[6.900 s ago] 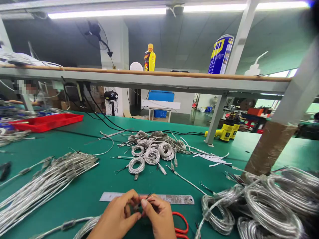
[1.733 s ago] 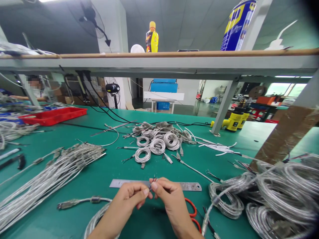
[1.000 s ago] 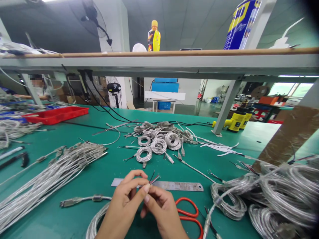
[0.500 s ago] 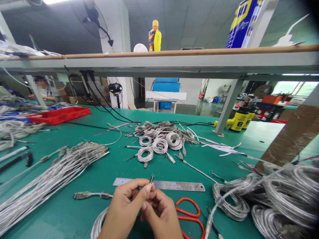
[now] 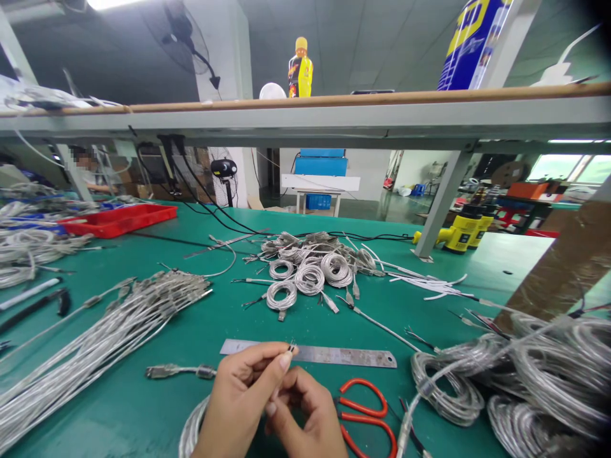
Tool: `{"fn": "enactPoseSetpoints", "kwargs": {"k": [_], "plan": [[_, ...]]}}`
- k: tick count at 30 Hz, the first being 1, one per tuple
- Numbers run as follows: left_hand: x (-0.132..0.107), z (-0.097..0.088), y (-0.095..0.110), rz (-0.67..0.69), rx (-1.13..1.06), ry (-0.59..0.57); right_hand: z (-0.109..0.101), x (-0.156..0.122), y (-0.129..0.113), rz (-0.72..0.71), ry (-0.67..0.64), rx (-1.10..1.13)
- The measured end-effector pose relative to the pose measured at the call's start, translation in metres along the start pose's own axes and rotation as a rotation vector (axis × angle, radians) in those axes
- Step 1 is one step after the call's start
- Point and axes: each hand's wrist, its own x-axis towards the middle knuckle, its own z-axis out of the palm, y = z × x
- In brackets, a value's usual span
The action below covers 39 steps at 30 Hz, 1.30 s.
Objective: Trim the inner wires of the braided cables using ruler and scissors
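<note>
Low in the view, my left hand [image 5: 241, 397] pinches the stripped end of a clear-jacketed USB cable [image 5: 191, 427] between thumb and forefinger. Short dark wire tips poke out above the nails. Just below and to the right, my right hand [image 5: 308, 413] is closed with thumb and finger pressed together on the same cable; most of what it grips is hidden. The cable's coil lies partly behind my left wrist, its USB plug [image 5: 162, 371] pointing left. A steel ruler [image 5: 344, 356] lies behind my fingertips. Red-handled scissors [image 5: 363, 407] rest beside my right hand.
Coiled cables [image 5: 310, 270] are heaped mid-table. A bundle of straight cables [image 5: 119, 324] spreads at left, bigger coils [image 5: 548, 356] at right. Behind stand a red tray [image 5: 119, 221] and a shelf post [image 5: 443, 203]. The shelf [image 5: 305, 117] crosses overhead. A person [image 5: 90, 168] sits far left.
My left fingertips now cover more of the wire end, so less of it sticks out. My right hand has dropped slightly lower along the cable. The whole view has shifted slightly.
</note>
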Motion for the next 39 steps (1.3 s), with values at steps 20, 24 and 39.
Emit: {"fn": "enactPoseSetpoints", "kwargs": {"k": [20, 24, 39], "plan": [[-0.002, -0.001, 0.001, 0.083, 0.188, 0.024, 0.004, -0.006, 0.017, -0.09, 0.152, -0.184], [-0.003, 0.0, 0.002, 0.064, 0.187, 0.031, 0.005, -0.006, 0.015, -0.078, 0.173, -0.178], [0.01, -0.006, 0.016, -0.013, 0.357, -0.149, 0.001, 0.001, 0.012, 0.039, 0.142, 0.176]]}}
